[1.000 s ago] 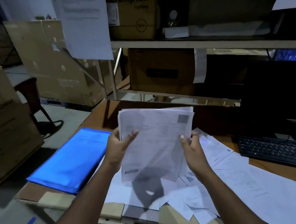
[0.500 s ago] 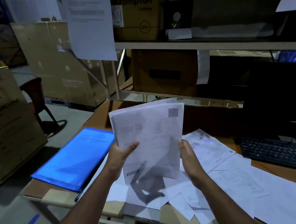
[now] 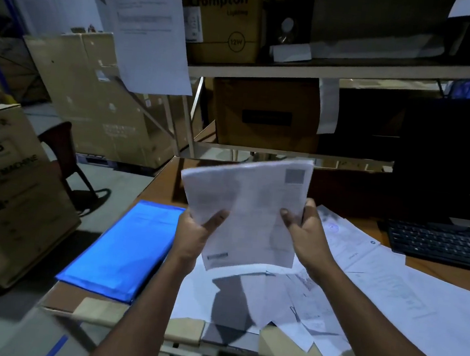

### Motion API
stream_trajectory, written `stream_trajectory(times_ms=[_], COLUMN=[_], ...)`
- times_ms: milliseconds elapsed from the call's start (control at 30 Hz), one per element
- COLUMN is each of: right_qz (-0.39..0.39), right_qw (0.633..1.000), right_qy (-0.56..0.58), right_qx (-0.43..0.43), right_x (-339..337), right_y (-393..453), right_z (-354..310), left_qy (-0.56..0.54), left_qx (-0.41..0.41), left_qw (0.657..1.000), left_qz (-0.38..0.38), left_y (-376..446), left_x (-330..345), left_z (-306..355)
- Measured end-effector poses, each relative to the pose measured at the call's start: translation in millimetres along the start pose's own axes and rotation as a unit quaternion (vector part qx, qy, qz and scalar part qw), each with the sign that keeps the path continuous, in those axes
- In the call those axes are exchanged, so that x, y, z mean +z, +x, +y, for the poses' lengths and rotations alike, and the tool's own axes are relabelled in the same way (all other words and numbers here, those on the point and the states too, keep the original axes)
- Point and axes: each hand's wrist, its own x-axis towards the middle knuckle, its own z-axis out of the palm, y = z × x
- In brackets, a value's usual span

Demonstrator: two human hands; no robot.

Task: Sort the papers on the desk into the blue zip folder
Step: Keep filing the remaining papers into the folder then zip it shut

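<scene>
Both my left hand (image 3: 193, 235) and right hand (image 3: 305, 236) have fingers clamped on the paper stack (image 3: 249, 213), squaring it; next, lower it to the blue zip folder (image 3: 125, 249) just left, still closed I judge.

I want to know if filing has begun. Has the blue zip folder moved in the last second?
No. The blue zip folder lies at the desk's same left edge.

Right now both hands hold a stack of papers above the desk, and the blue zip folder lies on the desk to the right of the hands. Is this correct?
Not quite. The head view shows the blue zip folder to the left of the hands, not the right. The rest holds: the left hand and right hand hold the stack of papers above the desk.
</scene>
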Motion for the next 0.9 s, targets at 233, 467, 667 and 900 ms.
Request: stream_trajectory(times_ms=[233,467,667,900], right_qz=[-0.040,-0.031,-0.025,-0.100], right_qw=[0.990,0.991,0.986,0.982], right_qy=[-0.116,-0.098,-0.140,-0.146], right_qx=[0.068,0.083,0.084,0.067], right_x=[-0.5,1.0,2.8,-0.8], right_y=[-10.6,-5.4,-6.6,-6.8], right_z=[45.8,49.1,61.4,67.8], left_qy=[0.032,0.025,0.039,0.070], left_qx=[-0.033,-0.040,-0.055,-0.090], left_qw=[0.999,0.999,0.998,0.993], left_qz=[-0.009,0.015,0.013,0.015], left_y=[-10.4,-6.5,-17.2,-21.2], left_x=[-4.5,2.7,5.9,3.8], left_z=[-32.6,-32.8,-47.8,-57.4])
